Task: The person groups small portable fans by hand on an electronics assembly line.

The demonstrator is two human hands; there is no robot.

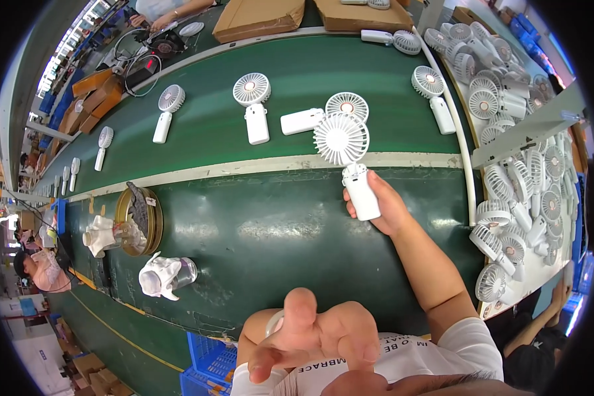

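Observation:
My right hand (391, 206) is wrapped round the handle of a white handheld fan (362, 191), its round slatted head (341, 138) pointing away from me above the bench edge. That head partly covers another white fan (301, 121) lying sideways on the green belt. Close to the camera, my left hand (323, 333) is raised before my chest with its fingers apart. Nothing shows in it, and a pale band (274, 323) circles part of it. Farther left on the belt lie more white fans, among them one fan (257, 124) and another (162, 127).
Piled fans (508, 191) fill the side table at right, behind a white rail (470, 165). On the green bench (290, 244) at left stand a round tin (154, 224) and a clear jar (186, 272) with white cloth. Cardboard boxes (257, 18) and another person's hands (162, 21) are beyond the belt.

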